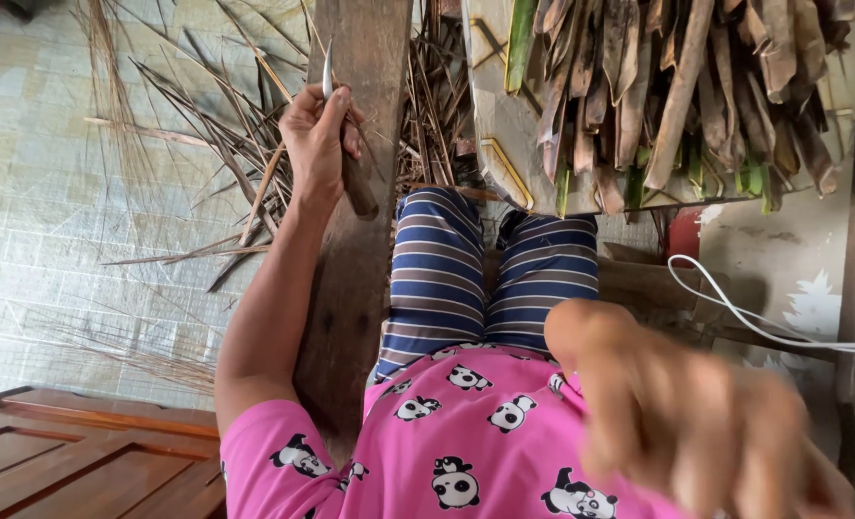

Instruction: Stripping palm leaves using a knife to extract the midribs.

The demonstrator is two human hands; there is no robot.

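Observation:
My left hand (pixel 318 144) is stretched out in front of me, shut on a knife (pixel 339 135) with a dark wooden handle and a thin metal blade pointing away. It rests against a long upright wooden plank (pixel 355 259) beside my left leg. My right hand (pixel 677 413) is close to the camera at the lower right, blurred, fingers bent; whether it holds anything cannot be seen. I sit in striped blue trousers (pixel 490 274) and a pink patterned shirt.
A pile of dry palm-leaf strips and ribs (pixel 226 144) lies on the tiled floor at the left. A tray of cut brown and green leaf stalks (pixel 668 86) stands ahead at the right. A white cable (pixel 754 322) and a wooden door panel (pixel 72 461) are nearby.

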